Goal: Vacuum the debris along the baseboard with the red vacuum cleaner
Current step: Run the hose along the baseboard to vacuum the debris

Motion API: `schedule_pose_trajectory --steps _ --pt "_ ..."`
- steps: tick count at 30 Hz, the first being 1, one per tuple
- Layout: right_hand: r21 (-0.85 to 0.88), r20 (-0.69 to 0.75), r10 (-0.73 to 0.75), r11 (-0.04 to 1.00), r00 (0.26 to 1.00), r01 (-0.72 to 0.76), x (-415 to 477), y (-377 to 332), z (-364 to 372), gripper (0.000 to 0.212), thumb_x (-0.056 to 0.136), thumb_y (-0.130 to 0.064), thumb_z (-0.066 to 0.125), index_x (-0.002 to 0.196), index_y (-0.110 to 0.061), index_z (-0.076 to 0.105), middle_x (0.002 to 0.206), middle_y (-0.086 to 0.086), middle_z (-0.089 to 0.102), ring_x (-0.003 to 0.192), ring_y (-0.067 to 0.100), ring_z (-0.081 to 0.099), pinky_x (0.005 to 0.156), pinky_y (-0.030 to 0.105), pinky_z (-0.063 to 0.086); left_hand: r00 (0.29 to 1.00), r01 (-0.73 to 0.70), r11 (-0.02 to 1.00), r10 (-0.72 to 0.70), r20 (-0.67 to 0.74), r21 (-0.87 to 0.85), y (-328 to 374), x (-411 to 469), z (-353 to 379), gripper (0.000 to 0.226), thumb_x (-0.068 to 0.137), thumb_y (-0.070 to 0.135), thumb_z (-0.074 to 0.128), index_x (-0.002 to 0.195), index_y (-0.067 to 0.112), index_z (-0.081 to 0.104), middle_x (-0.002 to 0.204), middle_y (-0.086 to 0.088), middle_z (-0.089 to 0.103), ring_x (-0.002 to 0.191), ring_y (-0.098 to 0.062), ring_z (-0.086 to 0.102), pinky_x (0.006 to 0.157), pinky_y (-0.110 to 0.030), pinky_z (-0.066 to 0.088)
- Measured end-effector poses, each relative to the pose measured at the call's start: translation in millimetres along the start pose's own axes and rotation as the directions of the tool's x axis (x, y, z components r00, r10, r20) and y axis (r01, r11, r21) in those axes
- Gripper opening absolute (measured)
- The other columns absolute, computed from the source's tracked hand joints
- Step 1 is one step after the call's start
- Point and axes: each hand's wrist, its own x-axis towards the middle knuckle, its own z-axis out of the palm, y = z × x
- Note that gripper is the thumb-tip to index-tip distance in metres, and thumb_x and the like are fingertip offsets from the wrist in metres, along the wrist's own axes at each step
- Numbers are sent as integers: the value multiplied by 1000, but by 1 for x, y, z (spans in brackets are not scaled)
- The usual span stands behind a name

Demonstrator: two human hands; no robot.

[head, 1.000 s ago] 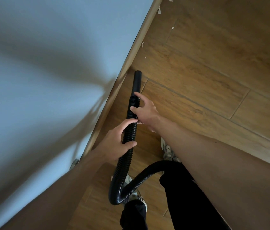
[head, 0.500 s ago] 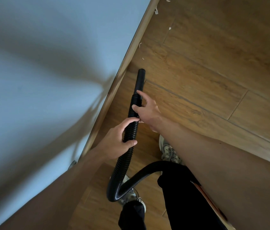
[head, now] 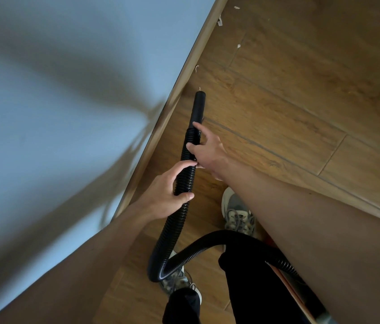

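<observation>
A black ribbed vacuum hose (head: 175,232) loops up from the floor and ends in a smooth black nozzle (head: 198,106) that points along the wooden baseboard (head: 184,73). My left hand (head: 168,195) grips the hose low down, fingers wrapped round it. My right hand (head: 205,150) holds the hose just above, near the nozzle's base, with the forefinger stretched along it. Small pale bits of debris (head: 196,68) lie beside the baseboard ahead of the nozzle tip, one scrap right at the tip. Only a red-orange sliver of the vacuum body (head: 287,284) shows at lower right.
A pale blue-grey wall (head: 67,101) fills the left. Wood-plank floor (head: 301,90) spreads to the right, with more scraps (head: 219,21) farther along the baseboard. My two shoes (head: 238,213) and dark trouser legs stand below the hose loop.
The nozzle has slid forward along the baseboard toward the scraps, and both hands moved with it. My grip on the hose is unchanged.
</observation>
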Motion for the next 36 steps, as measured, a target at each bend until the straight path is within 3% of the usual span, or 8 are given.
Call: schedule_pose_trajectory --steps 5,8,13,27,32,36 --pt "-22 6 -10 1000 1000 10 6 -9 -2 67 94 -9 63 145 -45 39 139 10 52 111 31 62 81 48 61 1000 5 1000 -5 -17 -21 4 6 -4 65 90 15 70 138 44 39 117 9 59 87 -3 65 63 -5 48" --pt "-33 12 -10 999 1000 10 9 -15 -3 67 94 -10 63 145 -46 40 138 10 53 110 31 63 81 47 62 1000 3 1000 -3 -27 -22 6 10 -7 66 89 15 70 139 44 39 119 9 60 89 -3 66 65 -8 49" --pt "-61 22 -13 998 1000 14 14 -23 -7 66 94 -11 62 145 -45 40 132 7 57 107 27 65 81 46 62 999 -3 1000 2 -44 -27 9 14 -10 66 89 15 71 140 41 39 123 8 59 96 4 60 68 1 44" --pt "-76 66 10 997 998 -5 23 -39 -12 66 95 -8 60 145 -46 40 137 10 52 107 30 64 78 45 63 998 20 999 -22 -59 -25 21 24 -12 64 91 14 67 138 45 38 107 6 62 77 -4 68 64 -9 49" --pt "-91 71 10 996 997 -4 25 -47 -17 66 95 -8 60 145 -46 40 138 9 51 105 30 64 76 44 63 998 24 999 -27 -61 -42 27 30 -12 64 91 13 67 139 44 37 104 10 61 74 2 67 61 -7 48" --pt "-75 88 20 997 996 -13 27 -56 -26 65 96 -6 58 146 -44 40 137 11 52 106 29 64 72 38 63 998 20 999 -22 -59 -39 35 36 -13 65 91 14 67 139 45 37 107 9 60 77 -3 69 63 -10 50"
